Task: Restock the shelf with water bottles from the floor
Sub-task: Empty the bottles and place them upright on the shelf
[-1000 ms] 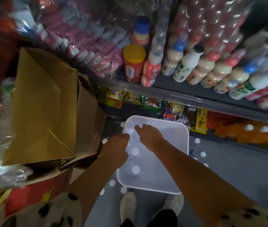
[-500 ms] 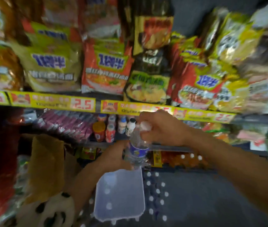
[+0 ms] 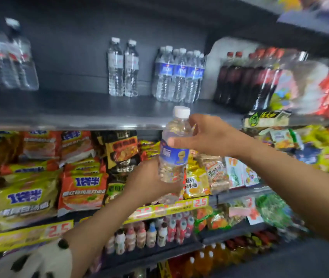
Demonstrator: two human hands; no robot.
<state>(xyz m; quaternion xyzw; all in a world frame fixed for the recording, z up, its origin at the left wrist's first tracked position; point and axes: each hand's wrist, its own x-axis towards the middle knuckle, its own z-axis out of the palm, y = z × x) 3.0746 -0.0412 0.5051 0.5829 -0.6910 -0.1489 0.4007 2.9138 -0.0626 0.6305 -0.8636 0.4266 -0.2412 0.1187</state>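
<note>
While one water bottle (image 3: 173,149) is in transit, upright and held in front of the shelf edge, the restock stands partway through.

Item in hand: clear bottle, white cap, blue label. The right hand (image 3: 207,135) grasps it around the upper body, fingers wrapped over the shoulder and label. The left hand (image 3: 149,181) holds the lower part and base, fingers curled behind it. The bottle is below and just in front of the top shelf (image 3: 99,115), not yet set down.

Stock already on that shelf: a cluster of blue-label bottles (image 3: 179,75) of matching make, standing near the back, right of centre; a pair of clear bottles (image 3: 123,68) with pale labels to their left; a further group of red-label bottles (image 3: 9,55) at far left, blurred. Dark cola bottles (image 3: 246,81) fill the right end.

Space remaining: a wide bare stretch of shelf lies in front of and between these groups, so there appears to be room for many more bottles. The held one most likely belongs in front of the blue-label cluster.

Outstanding: placing this bottle, then presumably further trips. The floor supply is not in view, so how many bottles remain cannot be told.

Below: noodle packets (image 3: 81,189) and small drink bottles (image 3: 149,233), unrelated to the task.
</note>
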